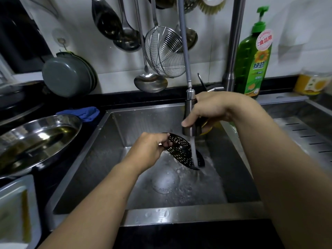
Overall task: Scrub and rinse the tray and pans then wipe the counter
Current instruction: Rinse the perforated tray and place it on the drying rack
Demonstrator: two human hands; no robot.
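Left hand (150, 150) grips round perforated tray (185, 151).

A home kitchen: steel sink (86, 177) set in a dark tabletop (197, 238), pull-out faucet (190, 115) running, ladles (150, 83) and a wire skimmer (165, 54) hung on the tiled wall, green dish-soap bottle (252, 56) beside, grey pans (70, 76) hooked left.
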